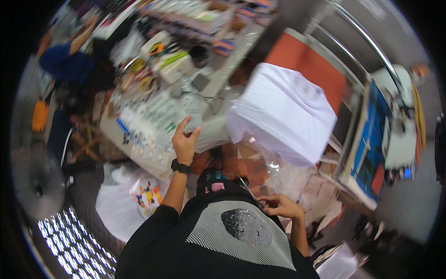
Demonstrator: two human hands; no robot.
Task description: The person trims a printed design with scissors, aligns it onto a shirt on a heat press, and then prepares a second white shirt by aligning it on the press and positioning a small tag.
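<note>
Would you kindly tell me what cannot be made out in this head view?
- Left hand: raised, fingers spread; motion blur hides any contact with the clear plastic bag.
- Right hand: fingers curled; what they pinch is too small to tell.
- Cluttered table: items blurred.
- Folded white shirt: details smeared.

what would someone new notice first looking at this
The big white garment draped over the orange-topped press right of centre stands out most. Below it, the left hand is raised with fingers spread at a clear plastic bag, while the right hand pinches the bag's lower edge near the black printed shirt.
</note>
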